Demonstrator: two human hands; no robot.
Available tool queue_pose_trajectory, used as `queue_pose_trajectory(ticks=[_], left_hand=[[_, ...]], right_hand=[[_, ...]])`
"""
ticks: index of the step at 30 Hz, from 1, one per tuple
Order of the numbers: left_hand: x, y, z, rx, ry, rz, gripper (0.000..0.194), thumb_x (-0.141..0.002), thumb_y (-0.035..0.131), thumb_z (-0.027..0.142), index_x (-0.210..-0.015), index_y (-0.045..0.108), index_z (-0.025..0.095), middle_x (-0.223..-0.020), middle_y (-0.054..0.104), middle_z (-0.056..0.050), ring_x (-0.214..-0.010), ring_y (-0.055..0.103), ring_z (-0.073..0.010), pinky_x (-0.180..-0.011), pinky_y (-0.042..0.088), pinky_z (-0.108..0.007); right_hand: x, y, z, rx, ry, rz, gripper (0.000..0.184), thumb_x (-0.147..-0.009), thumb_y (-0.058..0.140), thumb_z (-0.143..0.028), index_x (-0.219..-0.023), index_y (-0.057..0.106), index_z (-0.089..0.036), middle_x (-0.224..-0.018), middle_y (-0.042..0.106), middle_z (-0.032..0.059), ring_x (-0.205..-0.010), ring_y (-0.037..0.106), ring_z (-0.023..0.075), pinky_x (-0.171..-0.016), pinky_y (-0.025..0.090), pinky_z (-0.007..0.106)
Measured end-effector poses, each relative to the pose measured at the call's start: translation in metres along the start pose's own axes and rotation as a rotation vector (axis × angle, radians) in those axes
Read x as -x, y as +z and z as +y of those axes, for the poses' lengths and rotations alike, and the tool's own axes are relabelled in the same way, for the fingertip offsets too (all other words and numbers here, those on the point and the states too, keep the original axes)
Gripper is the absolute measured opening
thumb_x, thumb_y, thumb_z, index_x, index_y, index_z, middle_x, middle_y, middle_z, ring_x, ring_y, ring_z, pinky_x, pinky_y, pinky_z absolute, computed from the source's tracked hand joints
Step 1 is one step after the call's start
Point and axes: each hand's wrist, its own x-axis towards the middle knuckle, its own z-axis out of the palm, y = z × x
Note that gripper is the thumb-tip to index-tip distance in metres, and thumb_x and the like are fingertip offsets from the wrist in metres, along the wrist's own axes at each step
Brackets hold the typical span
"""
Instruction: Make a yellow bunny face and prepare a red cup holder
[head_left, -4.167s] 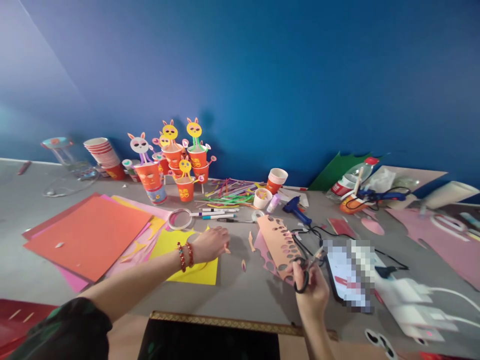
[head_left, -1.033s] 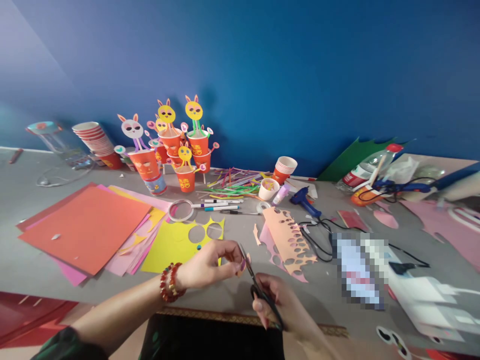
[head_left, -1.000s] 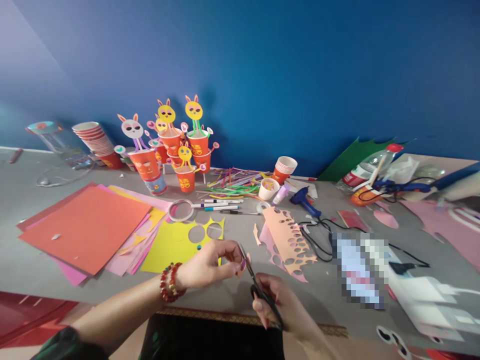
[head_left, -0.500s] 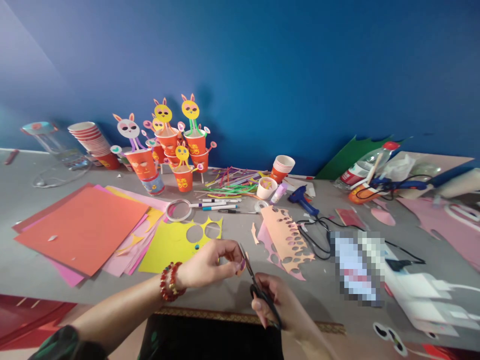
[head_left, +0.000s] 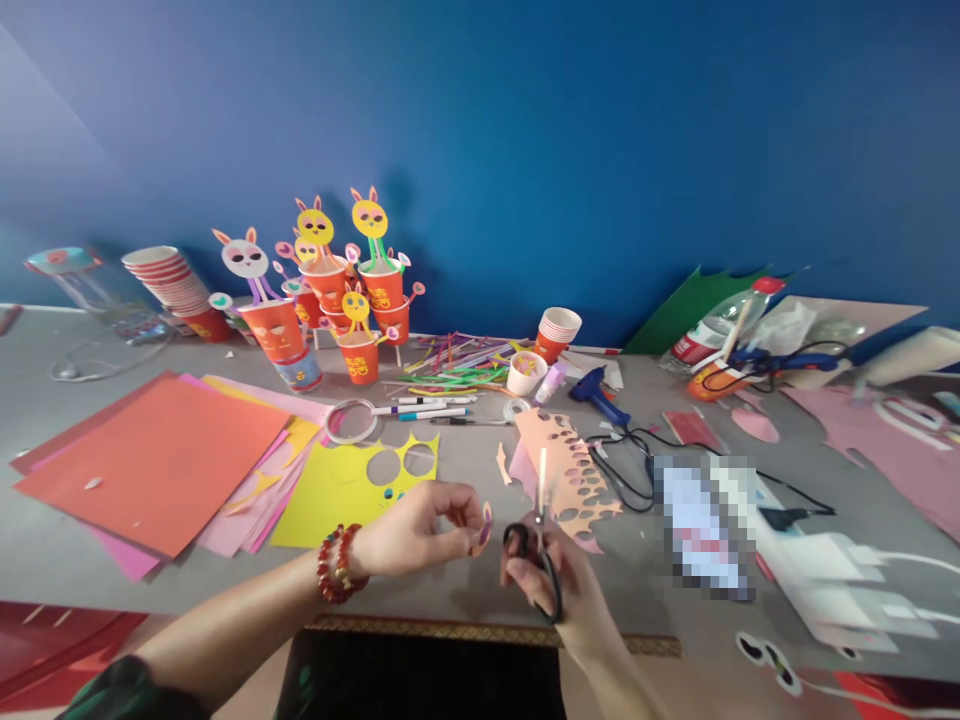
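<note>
My left hand, with a red bead bracelet at the wrist, pinches a small pink paper piece between thumb and fingers above the grey table. Just to its right my right hand grips black-handled scissors, blades closed and pointing up and away. The blades stand apart from the paper piece. Behind the hands lie a yellow sheet with round cut-outs and a peach strip full of holes.
Orange and pink paper sheets lie at left. Bunny-topped orange cups, cup stacks, a tape roll, markers and straws fill the back. A blue glue gun, cables, a bottle and a white power strip sit at right.
The scissors have left the paper piece: my right hand swung them right and upright. My left hand still pinches the piece in about the same spot. The view shifted slightly.
</note>
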Motion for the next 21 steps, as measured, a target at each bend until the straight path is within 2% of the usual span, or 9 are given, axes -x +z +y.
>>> queue_pose_trajectory(ticks=[2, 6, 9, 13, 16, 21], left_hand=[[-0.002, 0.002, 0.0, -0.043, 0.007, 0.001, 0.01, -0.087, 0.057, 0.018, -0.079, 0.062, 0.015, -0.077, 0.068, -0.004, -0.071, 0.06, -0.0134, -0.07, 0.048, -0.024], [-0.003, 0.006, -0.001, -0.147, 0.011, 0.004, 0.008, -0.084, 0.059, 0.015, -0.078, 0.063, 0.015, -0.076, 0.068, -0.003, -0.07, 0.06, -0.0131, -0.068, 0.048, -0.022], [-0.001, 0.008, -0.002, -0.188, 0.016, 0.034, 0.008, -0.085, 0.058, 0.017, -0.078, 0.064, 0.016, -0.079, 0.069, -0.003, -0.072, 0.061, -0.0138, -0.069, 0.047, -0.023], [0.002, 0.016, -0.005, -0.155, -0.009, 0.1, 0.014, -0.09, 0.058, 0.027, -0.084, 0.064, 0.016, -0.081, 0.067, -0.003, -0.076, 0.06, -0.0151, -0.072, 0.047, -0.024], [0.003, 0.022, -0.008, -0.131, -0.039, 0.147, 0.02, -0.092, 0.057, 0.031, -0.081, 0.063, 0.015, -0.079, 0.066, -0.003, -0.075, 0.059, -0.0159, -0.072, 0.046, -0.025], [0.003, 0.027, -0.013, -0.043, -0.021, 0.261, 0.02, -0.092, 0.056, 0.031, -0.08, 0.061, 0.016, -0.078, 0.063, -0.003, -0.075, 0.057, -0.0156, -0.071, 0.044, -0.025]], right_hand=[[-0.004, 0.006, -0.008, -0.032, -0.017, 0.089, 0.036, -0.072, 0.081, -0.046, -0.083, 0.057, -0.02, -0.072, 0.063, 0.0001, -0.057, 0.053, 0.0133, -0.05, 0.039, 0.024], [-0.011, 0.019, -0.014, -0.148, -0.042, 0.113, 0.033, -0.069, 0.082, -0.035, -0.086, 0.057, -0.021, -0.076, 0.064, 0.0011, -0.064, 0.057, 0.0159, -0.056, 0.045, 0.026], [-0.013, 0.024, -0.01, -0.171, -0.068, 0.151, 0.033, -0.069, 0.081, -0.035, -0.086, 0.056, -0.022, -0.077, 0.064, 0.0021, -0.07, 0.061, 0.0199, -0.062, 0.05, 0.031], [-0.013, 0.026, -0.003, -0.112, -0.139, 0.28, 0.025, -0.078, 0.073, -0.035, -0.089, 0.055, -0.023, -0.082, 0.066, 0.0037, -0.077, 0.064, 0.0234, -0.073, 0.054, 0.037], [-0.011, 0.029, 0.001, -0.051, -0.19, 0.341, 0.021, -0.08, 0.071, -0.032, -0.09, 0.056, -0.022, -0.085, 0.066, 0.0041, -0.079, 0.065, 0.0228, -0.077, 0.054, 0.037], [-0.01, 0.036, 0.008, -0.109, -0.177, 0.369, 0.023, -0.08, 0.072, -0.031, -0.091, 0.055, -0.022, -0.087, 0.067, 0.0042, -0.083, 0.065, 0.023, -0.073, 0.052, 0.034]])
